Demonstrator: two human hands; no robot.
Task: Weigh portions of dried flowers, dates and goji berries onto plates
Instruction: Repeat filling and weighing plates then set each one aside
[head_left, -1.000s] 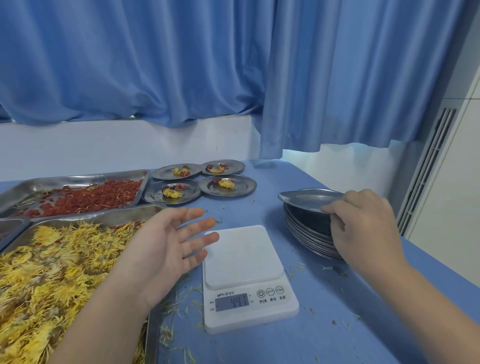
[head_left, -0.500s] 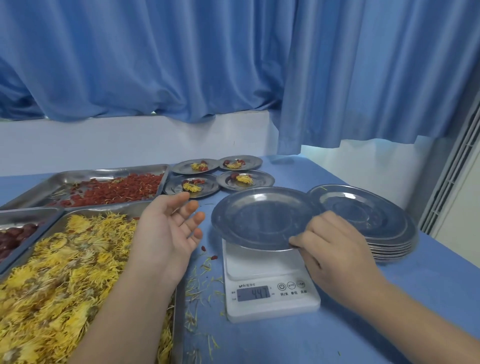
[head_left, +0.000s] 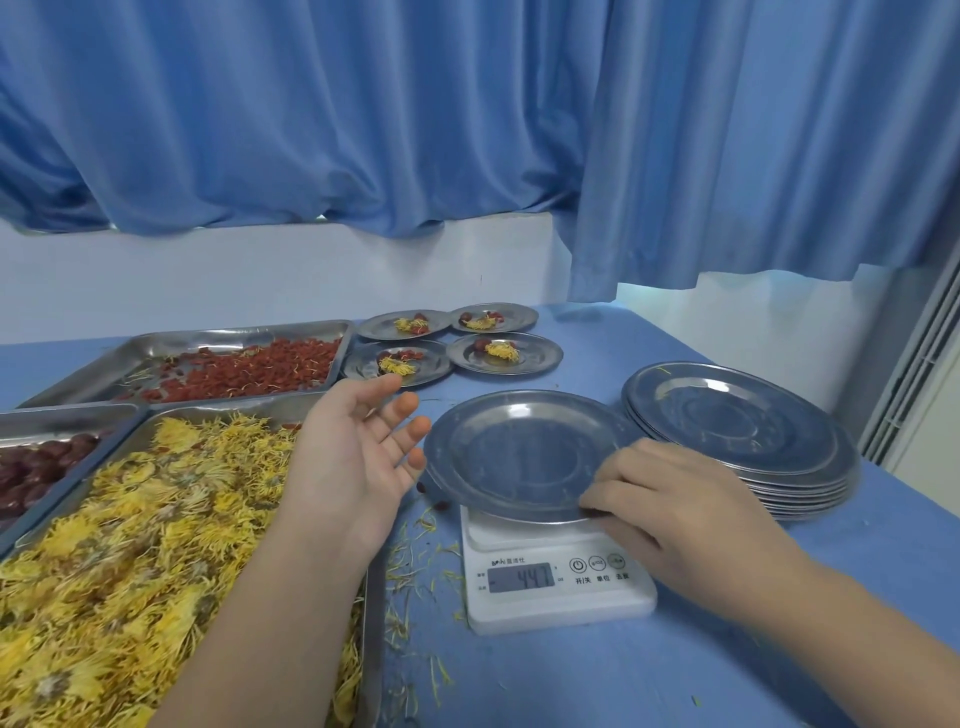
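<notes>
An empty steel plate (head_left: 519, 457) lies on the white scale (head_left: 558, 582), whose display reads 44.7. My right hand (head_left: 670, 501) pinches the plate's near right rim. My left hand (head_left: 358, 457) hovers open, palm up, just left of the plate and over the corner of the tray of yellow dried flowers (head_left: 130, 545). Behind it stands a tray of red goji berries (head_left: 249, 366), and at the far left a tray of dark dates (head_left: 36, 467). A stack of empty plates (head_left: 743, 436) sits to the right of the scale.
Several small filled plates (head_left: 504, 353) with flowers, dates and berries stand at the back of the blue table (head_left: 779, 649). Loose petals (head_left: 421, 561) lie left of the scale. A blue curtain and a white wall close off the back.
My right hand has carried a plate from the stack leftward and lowered it onto the scale. My left hand has stayed open beside the scale.
</notes>
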